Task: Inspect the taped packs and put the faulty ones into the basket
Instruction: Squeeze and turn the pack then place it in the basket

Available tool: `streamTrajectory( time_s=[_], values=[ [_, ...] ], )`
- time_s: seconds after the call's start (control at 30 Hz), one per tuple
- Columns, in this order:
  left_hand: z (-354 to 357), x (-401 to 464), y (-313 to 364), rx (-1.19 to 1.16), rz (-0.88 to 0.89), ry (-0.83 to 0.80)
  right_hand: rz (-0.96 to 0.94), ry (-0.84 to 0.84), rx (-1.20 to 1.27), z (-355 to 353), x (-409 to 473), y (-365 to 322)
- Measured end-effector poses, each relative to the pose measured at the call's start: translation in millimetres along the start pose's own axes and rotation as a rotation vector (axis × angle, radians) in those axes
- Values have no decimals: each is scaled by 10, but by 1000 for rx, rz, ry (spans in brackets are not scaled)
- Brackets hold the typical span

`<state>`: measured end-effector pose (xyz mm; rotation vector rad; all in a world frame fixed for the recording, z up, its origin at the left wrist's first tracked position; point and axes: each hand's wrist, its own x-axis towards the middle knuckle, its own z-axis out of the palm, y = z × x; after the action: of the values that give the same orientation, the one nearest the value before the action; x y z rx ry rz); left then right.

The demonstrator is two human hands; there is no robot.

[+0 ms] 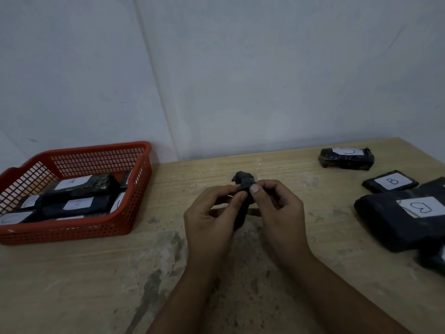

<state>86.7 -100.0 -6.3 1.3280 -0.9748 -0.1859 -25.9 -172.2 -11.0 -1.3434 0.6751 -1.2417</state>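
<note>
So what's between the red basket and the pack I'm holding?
Only bare table, in the head view, separates the red basket from the held pack.

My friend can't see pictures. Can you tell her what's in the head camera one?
Two hands, left hand and right hand, pinch a small black pack above a wooden table. A red basket of packs sits left; more labelled packs lie right.

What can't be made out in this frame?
- Held pack, head view: its label and tape state, hidden by the left hand and right hand.
- Packs at the right edge: cut off by the frame.
- Lower packs in the basket: labels covered by the packs above.
</note>
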Motion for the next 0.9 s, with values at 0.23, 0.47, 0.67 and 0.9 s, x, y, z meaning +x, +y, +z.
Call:
streamTrajectory(
  time_s=[0.23,0.47,0.67,0.9],
  values=[
    [12,-29,28,-109,-123,15,-17,10,-36,-9,8,0],
    [-28,51,51,-350,-340,21,-28,-11,17,30,-50,-42],
    [-20,29,17,-289,-271,-17,-23,-20,45,17,-36,-79],
    [-23,34,34,-300,-239,41,-11,-59,56,10,-27,-54]
  ],
)
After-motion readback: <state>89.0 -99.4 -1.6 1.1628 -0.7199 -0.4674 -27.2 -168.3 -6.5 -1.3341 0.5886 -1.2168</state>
